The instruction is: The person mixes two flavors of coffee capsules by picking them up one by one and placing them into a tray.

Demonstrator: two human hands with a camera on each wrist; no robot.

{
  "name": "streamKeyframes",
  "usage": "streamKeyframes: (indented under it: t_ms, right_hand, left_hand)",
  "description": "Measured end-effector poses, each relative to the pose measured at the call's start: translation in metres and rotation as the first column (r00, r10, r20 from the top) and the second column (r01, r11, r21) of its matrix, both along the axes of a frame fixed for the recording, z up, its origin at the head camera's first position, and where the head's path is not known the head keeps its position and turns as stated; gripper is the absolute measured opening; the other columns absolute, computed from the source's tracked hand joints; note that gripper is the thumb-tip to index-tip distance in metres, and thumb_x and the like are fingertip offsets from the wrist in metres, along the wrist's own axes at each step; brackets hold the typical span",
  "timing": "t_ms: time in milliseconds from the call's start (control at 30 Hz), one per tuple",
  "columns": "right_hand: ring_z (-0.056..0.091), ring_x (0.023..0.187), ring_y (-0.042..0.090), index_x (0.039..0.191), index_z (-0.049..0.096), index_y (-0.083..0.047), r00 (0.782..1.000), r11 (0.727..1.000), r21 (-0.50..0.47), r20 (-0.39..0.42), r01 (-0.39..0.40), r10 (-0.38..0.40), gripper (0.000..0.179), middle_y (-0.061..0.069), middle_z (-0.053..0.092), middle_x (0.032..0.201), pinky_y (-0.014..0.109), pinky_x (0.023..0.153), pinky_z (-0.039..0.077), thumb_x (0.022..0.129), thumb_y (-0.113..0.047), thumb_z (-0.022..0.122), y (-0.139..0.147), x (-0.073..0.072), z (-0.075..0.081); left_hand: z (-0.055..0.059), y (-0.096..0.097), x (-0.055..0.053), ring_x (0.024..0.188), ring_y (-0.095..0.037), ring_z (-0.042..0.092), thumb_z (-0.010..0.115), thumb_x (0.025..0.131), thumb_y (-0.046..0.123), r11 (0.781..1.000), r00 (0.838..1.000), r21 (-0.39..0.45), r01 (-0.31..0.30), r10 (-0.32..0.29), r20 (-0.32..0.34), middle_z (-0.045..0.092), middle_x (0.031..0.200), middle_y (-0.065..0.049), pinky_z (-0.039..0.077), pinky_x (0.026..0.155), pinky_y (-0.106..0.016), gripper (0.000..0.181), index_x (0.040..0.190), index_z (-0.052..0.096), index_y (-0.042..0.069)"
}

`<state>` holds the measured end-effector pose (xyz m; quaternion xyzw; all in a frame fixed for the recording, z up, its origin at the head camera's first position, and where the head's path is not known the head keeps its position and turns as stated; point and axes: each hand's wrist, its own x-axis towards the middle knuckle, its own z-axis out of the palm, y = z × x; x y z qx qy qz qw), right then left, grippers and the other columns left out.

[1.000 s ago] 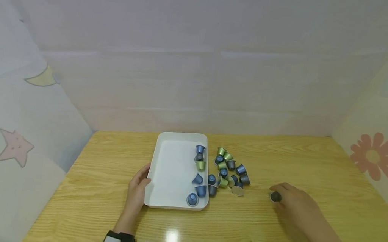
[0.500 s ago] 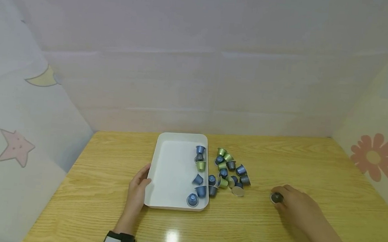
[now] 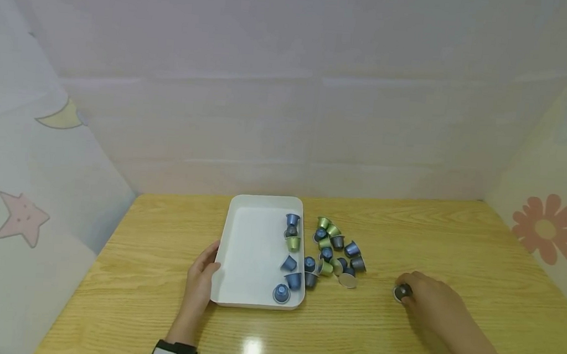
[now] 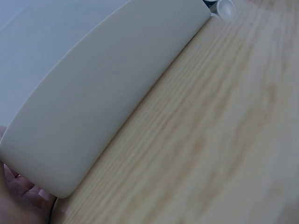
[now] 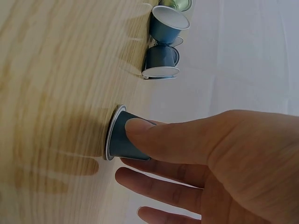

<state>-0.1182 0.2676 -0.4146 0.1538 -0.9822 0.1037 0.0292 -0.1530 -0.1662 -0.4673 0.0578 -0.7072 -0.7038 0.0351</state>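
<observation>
I have the right hand on the counter's right side, closed to a pinch: thumb on one flank of the dark capsule, opposing finger partly hidden, the lower fingers loosely extended below it. The capsule sits at my fingertips, left of the palm, wide rim facing down; whether the rim touches the counter I cannot tell. My left hand grips the white tray by its left wall, near the near-left corner, thumb over the rim. Six capsules lie along the tray's right inner side. Just beyond its right wall, the loose capsules are bunched, well apart from the right hand, with wood between. The far edge meets the back wall; counter surface also runs nearward from pile and tray.
</observation>
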Motion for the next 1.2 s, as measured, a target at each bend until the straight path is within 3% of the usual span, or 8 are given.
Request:
streamKeyframes:
  t_ms: [467,867,1200]
  right_hand:
    - [0.064,0.083,0.028,0.102,0.065,-0.003,1.000,1.000,-0.003,-0.011,-0.003,0.003,0.032,0.009,0.066,0.095,0.043,0.069,0.051,0.072,-0.006,0.076,-0.006,0.001,0.006]
    - [0.063,0.077,0.023,0.100,0.065,-0.005,0.993,0.997,0.014,-0.089,-0.075,0.076,0.033,0.005,0.065,0.090,0.037,0.065,0.052,0.070,-0.007,0.078,-0.020,-0.001,0.011]
    - [0.061,0.072,0.018,0.099,0.066,-0.007,0.990,0.993,0.044,-0.082,-0.113,0.116,0.030,0.001,0.063,0.087,0.033,0.061,0.050,0.071,-0.009,0.078,-0.042,-0.003,0.017]
  left_hand:
    - [0.001,0.000,0.001,0.129,-0.024,0.035,0.038,0.093,-0.001,1.000,1.000,-0.005,-0.014,0.014,0.016,0.038,0.143,-0.014,0.036,0.086,-0.011,0.047,0.140,0.039,0.004]
    - [0.001,0.001,0.000,0.129,-0.023,0.035,0.038,0.093,-0.001,1.000,1.000,0.004,-0.016,0.016,0.019,0.038,0.143,-0.014,0.037,0.086,-0.011,0.046,0.140,0.039,0.004]
    - [0.000,0.000,-0.001,0.127,-0.023,0.037,0.039,0.093,-0.001,1.000,1.000,-0.003,-0.019,0.019,0.010,0.040,0.141,-0.014,0.037,0.086,-0.011,0.046,0.139,0.040,0.004]
